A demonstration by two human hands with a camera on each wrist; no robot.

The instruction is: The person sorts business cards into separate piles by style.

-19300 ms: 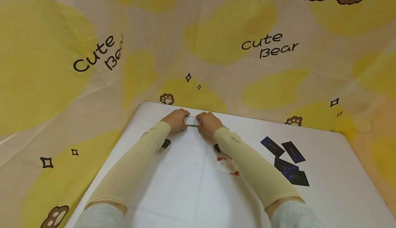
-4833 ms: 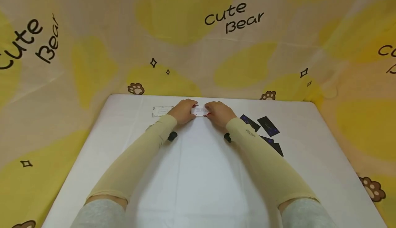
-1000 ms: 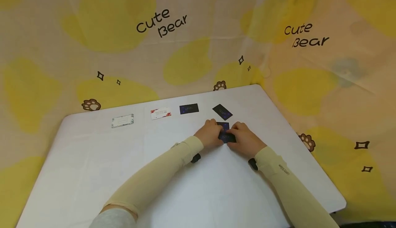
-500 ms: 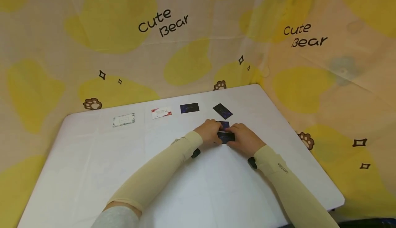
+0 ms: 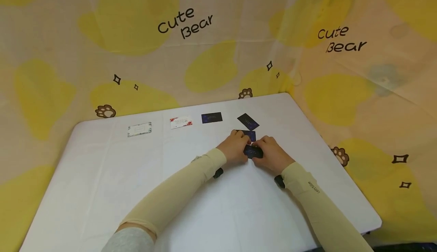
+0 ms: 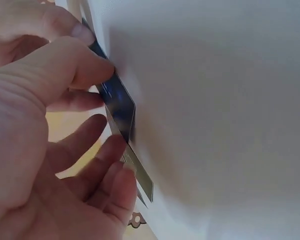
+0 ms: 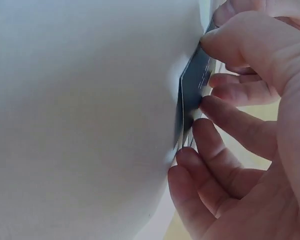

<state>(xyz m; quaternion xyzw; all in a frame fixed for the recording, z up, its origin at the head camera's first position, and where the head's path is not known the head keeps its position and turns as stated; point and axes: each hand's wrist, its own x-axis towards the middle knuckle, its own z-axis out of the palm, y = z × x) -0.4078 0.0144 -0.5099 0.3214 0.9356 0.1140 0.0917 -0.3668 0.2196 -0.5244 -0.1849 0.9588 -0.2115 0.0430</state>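
Note:
In the head view, a black business card with blue specks [image 5: 253, 152] is between my two hands, its near edge tilted up off the table. My left hand [image 5: 235, 147] pinches its left end with thumb and fingers. The right hand [image 5: 272, 154] pinches the right end. Just behind it a second black card [image 5: 252, 135] lies on the table, partly covered by my left fingers. Both wrist views show a thumb on the dark card, the left wrist view at its face [image 6: 121, 107] and the right wrist view at its edge [image 7: 191, 82].
On the white table [image 5: 191, 191], a row of flat cards runs along the back: a leaf-bordered white card [image 5: 139, 129], a red-patterned white card [image 5: 181, 122] and a black card [image 5: 211, 117]. Another black card [image 5: 248, 122] lies askew to the right. A patterned cloth [image 5: 143, 66] hangs behind.
Long before, my hands handled the white cards at the back; those now lie in a row with one black card. Over the last second, the front black card has tilted up from the overlapping pair.

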